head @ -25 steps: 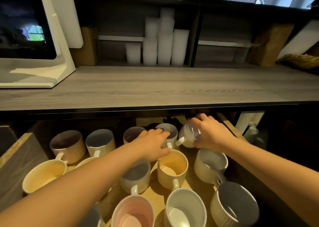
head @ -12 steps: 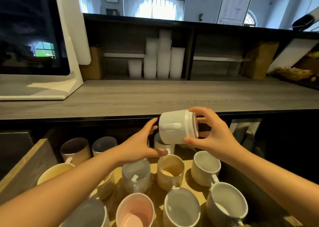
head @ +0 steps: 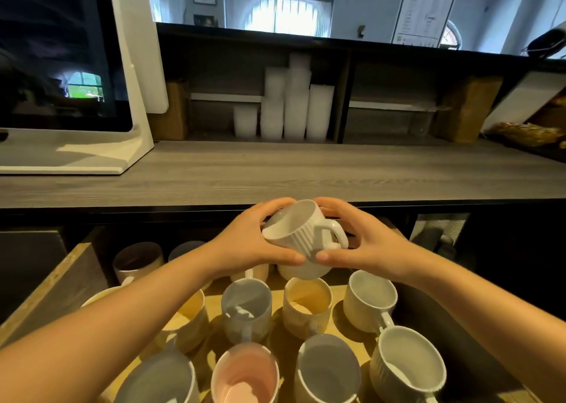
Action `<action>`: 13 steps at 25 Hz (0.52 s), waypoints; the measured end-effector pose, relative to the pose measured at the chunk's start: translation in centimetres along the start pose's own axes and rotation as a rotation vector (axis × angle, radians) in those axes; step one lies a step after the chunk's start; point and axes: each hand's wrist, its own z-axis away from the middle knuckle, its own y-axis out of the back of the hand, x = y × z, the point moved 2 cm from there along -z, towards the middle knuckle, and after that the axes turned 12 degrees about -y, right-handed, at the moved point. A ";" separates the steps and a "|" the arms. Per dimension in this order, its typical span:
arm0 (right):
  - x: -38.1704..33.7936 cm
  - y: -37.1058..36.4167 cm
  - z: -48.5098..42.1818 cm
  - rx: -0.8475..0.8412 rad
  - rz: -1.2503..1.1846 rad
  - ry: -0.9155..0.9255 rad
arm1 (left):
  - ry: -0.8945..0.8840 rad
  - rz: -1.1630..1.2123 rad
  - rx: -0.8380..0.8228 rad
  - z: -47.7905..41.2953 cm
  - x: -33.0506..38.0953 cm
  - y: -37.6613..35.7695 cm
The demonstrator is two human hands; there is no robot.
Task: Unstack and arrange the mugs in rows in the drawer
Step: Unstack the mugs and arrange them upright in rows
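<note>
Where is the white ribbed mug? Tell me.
Head view, centre: the white ribbed mug is gripped between left hand and right hand, above the drawer.

**White mug held in both hands over the drawer**

You hold a white ribbed mug (head: 294, 231) tilted above the open drawer (head: 61, 283), just in front of the counter (head: 275, 172) edge. Your left hand (head: 245, 246) cups its left side and your right hand (head: 364, 243) its right, with the thumbs nearly meeting underneath. The handle points toward your right hand. Below, mugs stand upright in rows, among them a pink-lined mug (head: 245, 375) and a yellow-lined mug (head: 307, 301).
</note>
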 end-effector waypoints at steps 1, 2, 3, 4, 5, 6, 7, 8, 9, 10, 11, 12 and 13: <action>-0.3 0.2 -0.1 -0.013 0.046 -0.006 | -0.002 -0.026 -0.024 -0.3 0.1 -0.1; -0.4 0.4 -0.2 -0.010 0.099 -0.022 | 0.001 -0.040 -0.039 -0.5 0.2 -0.3; -0.3 0.6 -0.4 -0.001 0.147 -0.043 | 0.008 -0.038 -0.043 -0.6 0.2 -0.6; -0.1 0.8 -0.6 0.007 0.183 -0.067 | 0.018 -0.018 -0.037 -0.8 0.2 -0.8; 0.1 0.9 -0.7 0.007 0.198 -0.090 | 0.030 0.013 -0.024 -0.9 0.2 -1.1; 0.4 1.0 -0.7 -0.006 0.200 -0.114 | 0.040 0.045 -0.016 -1.0 0.0 -1.4; 0.6 1.1 -0.7 -0.028 0.193 -0.138 | 0.043 0.072 -0.019 -1.0 -0.1 -1.8; 0.8 1.2 -0.6 -0.051 0.186 -0.161 | 0.040 0.088 -0.034 -1.2 -0.2 -2.2; 0.9 1.3 -0.4 -0.071 0.187 -0.175 | 0.032 0.096 -0.056 -1.3 -0.3 -2.6; 0.9 1.4 -0.3 -0.084 0.195 -0.182 | 0.023 0.096 -0.078 -1.4 -0.3 -3.0; 1.1 1.5 -0.2 -0.080 0.209 -0.189 | 0.012 0.095 -0.097 -1.6 -0.3 -3.4; 1.6 1.6 -0.2 -0.055 0.225 -0.196 | 0.000 0.098 -0.107 -1.9 -0.3 -3.8; 2.2 1.9 -0.4 -0.008 0.240 -0.212 | -0.011 0.100 -0.101 -2.2 -0.3 -4.3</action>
